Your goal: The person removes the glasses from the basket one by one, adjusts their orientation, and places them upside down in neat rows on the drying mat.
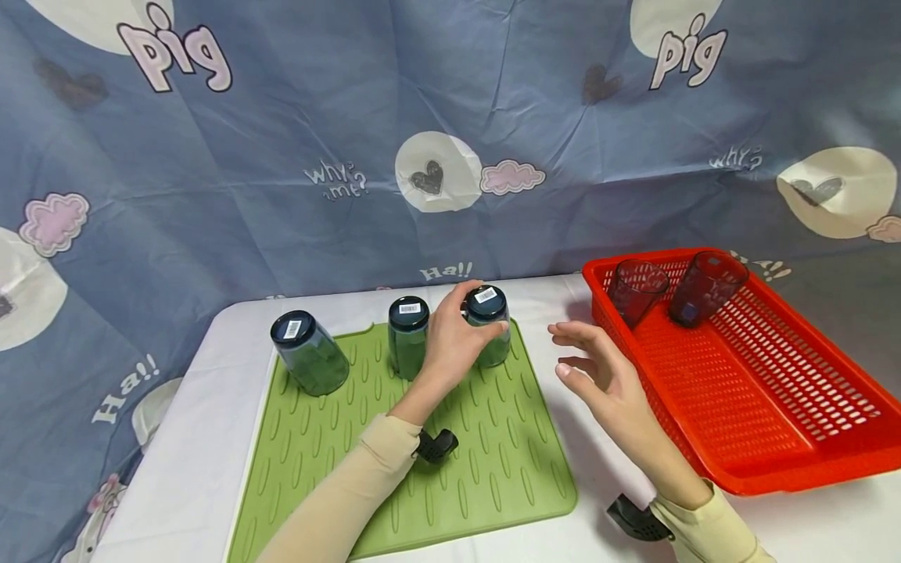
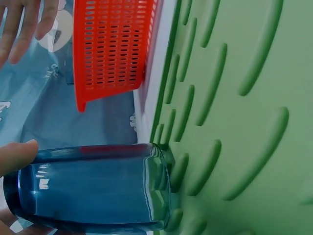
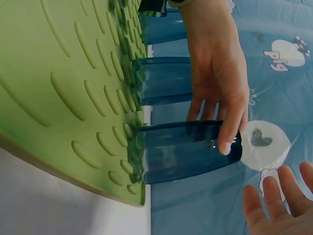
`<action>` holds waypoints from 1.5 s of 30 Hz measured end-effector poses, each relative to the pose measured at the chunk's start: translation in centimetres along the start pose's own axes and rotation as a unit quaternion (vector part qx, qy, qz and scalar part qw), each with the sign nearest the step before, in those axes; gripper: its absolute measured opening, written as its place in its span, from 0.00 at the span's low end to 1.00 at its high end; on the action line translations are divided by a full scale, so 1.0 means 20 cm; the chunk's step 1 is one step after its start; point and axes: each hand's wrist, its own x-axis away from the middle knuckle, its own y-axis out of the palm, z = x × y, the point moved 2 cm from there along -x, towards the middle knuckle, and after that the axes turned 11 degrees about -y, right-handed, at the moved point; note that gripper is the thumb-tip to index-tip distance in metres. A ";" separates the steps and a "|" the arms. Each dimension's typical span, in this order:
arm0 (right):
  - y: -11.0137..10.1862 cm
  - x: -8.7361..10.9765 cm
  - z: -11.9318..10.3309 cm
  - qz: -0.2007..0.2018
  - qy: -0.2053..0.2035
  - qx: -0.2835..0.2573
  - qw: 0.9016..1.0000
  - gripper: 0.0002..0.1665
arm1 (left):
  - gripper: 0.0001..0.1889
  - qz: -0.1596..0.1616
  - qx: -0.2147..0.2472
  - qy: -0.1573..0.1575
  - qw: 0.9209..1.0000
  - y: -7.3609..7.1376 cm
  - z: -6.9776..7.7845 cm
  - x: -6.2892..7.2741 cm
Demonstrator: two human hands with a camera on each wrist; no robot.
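My left hand (image 1: 450, 340) holds a blue-tinted drinking glass (image 1: 496, 350) near its upturned base, thumb on one side and fingers on the other. That glass stands upside down at the far right corner of a green ridged drying mat (image 1: 493, 469). Its rim meets the mat in the left wrist view. Two more upturned glasses share the mat: a middle glass (image 1: 407, 344) beside my left hand, and a left glass (image 1: 313, 356). To the right, between mat and basket, my right hand (image 1: 605, 375) hovers with fingers spread and loosely bent, holding nothing.
A red perforated basket (image 1: 704, 461) stands on the white-covered table (image 1: 183, 438) at the right. Inside it, a shorter glass (image 1: 637, 289) leans at the far left corner and a taller glass (image 1: 707, 289) tilts beside it. Behind everything hangs a blue printed cloth (image 1: 281, 117).
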 end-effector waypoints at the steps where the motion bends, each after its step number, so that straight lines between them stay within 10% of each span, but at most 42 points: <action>1: 0.00 0.00 0.00 0.000 0.001 0.000 1.000 0.27 | 0.35 0.001 -0.001 -0.001 1.000 0.00 0.00 0.00; 45: 0.00 0.00 0.00 -0.004 -0.004 0.011 1.000 0.28 | 0.39 -0.056 0.022 -0.015 0.998 0.05 -0.05 -0.05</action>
